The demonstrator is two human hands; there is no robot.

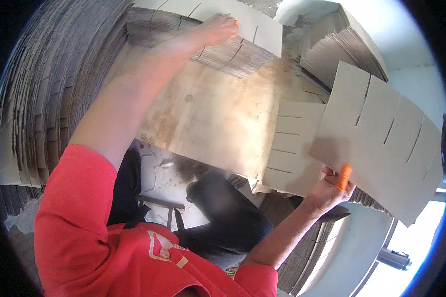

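The red shirt (79,232) is nearest. At right, the right hand (332,190) grasps a slotted cardboard sheet (379,138) by its near edge. Across the worktop (213,119), the left hand (217,30) touches a far stack of slotted sheets (263,37); whether it grips any, I cannot tell.

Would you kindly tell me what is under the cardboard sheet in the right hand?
Past its left edge shows another slotted sheet; below its near edge, layered edges of a cardboard stack. The held sheet covers whatever else lies there.
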